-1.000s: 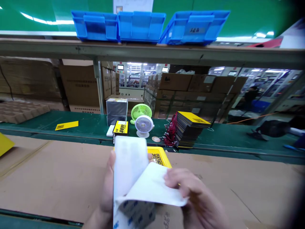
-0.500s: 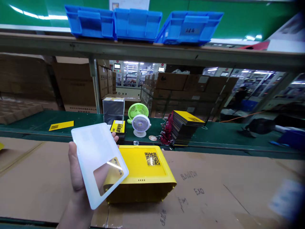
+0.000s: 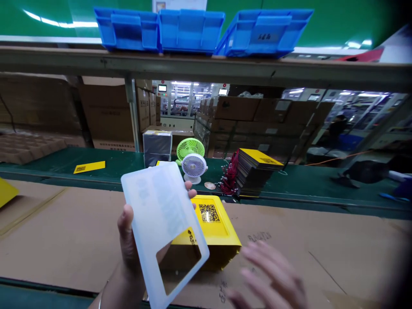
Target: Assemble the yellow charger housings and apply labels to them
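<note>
My left hand (image 3: 128, 244) grips a translucent white panel (image 3: 159, 219) with a rectangular cut-out near its lower end, holding it tilted above the cardboard-covered bench. Behind the panel lies a yellow box-shaped housing (image 3: 215, 225) with a black QR code on top. My right hand (image 3: 273, 277) comes in at the lower right, blurred, fingers spread and holding nothing, just right of the yellow housing.
A green conveyor belt (image 3: 305, 182) runs behind the cardboard surface (image 3: 64, 231). On it stand two small fans (image 3: 193, 165), a stack of yellow-topped plates (image 3: 257, 169) with red wires (image 3: 230, 176), a wrapped box (image 3: 157, 146) and a yellow card (image 3: 89, 167). Blue bins (image 3: 193, 28) sit on the shelf above.
The white backing sheet peeled a second ago is gone. My right hand left view and has come back empty at the lower right. The panel shifted right, nearer the yellow housing.
</note>
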`<control>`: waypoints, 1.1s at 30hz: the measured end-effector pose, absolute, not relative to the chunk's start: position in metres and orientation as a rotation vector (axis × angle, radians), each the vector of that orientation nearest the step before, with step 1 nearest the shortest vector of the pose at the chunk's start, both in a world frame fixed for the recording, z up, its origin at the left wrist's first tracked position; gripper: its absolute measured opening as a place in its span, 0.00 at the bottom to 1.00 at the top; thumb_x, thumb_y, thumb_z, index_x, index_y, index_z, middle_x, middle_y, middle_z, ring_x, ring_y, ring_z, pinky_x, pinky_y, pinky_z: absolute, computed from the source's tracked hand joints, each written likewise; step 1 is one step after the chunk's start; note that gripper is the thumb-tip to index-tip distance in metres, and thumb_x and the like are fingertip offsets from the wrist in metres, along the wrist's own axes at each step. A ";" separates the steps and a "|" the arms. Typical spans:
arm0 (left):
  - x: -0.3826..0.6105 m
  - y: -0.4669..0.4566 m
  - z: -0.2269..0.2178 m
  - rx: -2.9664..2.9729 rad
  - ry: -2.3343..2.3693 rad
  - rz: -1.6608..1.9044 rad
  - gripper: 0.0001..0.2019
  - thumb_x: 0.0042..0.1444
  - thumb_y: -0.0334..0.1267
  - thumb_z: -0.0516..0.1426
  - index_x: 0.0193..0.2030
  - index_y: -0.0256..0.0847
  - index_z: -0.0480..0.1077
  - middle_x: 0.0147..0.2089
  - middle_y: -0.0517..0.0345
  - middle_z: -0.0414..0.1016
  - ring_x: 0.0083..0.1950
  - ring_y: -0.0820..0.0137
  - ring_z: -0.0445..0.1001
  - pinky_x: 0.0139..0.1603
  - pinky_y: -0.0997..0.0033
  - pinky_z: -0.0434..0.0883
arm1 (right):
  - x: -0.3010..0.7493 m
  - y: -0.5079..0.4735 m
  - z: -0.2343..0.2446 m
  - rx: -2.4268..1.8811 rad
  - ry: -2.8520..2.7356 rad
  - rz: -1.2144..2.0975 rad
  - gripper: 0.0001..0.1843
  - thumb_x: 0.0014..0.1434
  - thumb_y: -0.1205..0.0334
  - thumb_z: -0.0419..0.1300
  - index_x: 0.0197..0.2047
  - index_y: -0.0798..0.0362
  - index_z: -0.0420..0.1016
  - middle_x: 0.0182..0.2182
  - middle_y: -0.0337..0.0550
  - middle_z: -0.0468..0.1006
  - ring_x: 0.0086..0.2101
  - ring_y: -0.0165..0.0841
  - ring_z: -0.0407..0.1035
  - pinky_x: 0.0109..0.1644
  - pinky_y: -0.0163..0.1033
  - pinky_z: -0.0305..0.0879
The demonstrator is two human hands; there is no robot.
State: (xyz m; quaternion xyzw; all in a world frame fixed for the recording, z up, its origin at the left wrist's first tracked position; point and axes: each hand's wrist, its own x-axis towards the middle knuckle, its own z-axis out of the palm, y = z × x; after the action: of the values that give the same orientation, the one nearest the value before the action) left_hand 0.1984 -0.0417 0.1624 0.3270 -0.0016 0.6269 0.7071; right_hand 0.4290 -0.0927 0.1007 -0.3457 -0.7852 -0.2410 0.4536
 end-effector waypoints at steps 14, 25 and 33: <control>0.167 -0.022 0.163 2.434 1.211 1.335 0.62 0.31 0.60 0.66 0.67 0.61 0.30 0.70 0.59 0.23 0.68 0.44 0.24 0.64 0.37 0.30 | 0.391 -0.061 0.139 -1.064 -1.563 0.519 0.11 0.64 0.62 0.51 0.49 0.50 0.69 0.44 0.44 0.76 0.42 0.34 0.72 0.47 0.38 0.72; 0.162 0.010 0.154 2.472 1.157 0.704 0.39 0.39 0.48 0.64 0.60 0.49 0.58 0.64 0.53 0.49 0.66 0.55 0.45 0.65 0.51 0.53 | 0.416 -0.035 0.129 -1.304 -1.579 0.759 0.32 0.59 0.47 0.54 0.64 0.40 0.50 0.60 0.43 0.60 0.58 0.41 0.57 0.61 0.53 0.56; 0.161 0.021 0.138 2.232 1.207 0.694 0.35 0.35 0.49 0.67 0.54 0.48 0.66 0.62 0.51 0.52 0.64 0.53 0.51 0.64 0.49 0.54 | 0.443 -0.029 0.105 -1.505 -1.892 0.560 0.23 0.56 0.47 0.57 0.54 0.43 0.70 0.61 0.41 0.58 0.60 0.42 0.53 0.65 0.55 0.47</control>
State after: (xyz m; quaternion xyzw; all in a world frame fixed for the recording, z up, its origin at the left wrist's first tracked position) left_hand 0.1607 0.0210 0.1379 0.8209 0.4440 0.2552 0.2528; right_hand 0.4435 -0.0290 0.1046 -0.5737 -0.7213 0.2136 0.3239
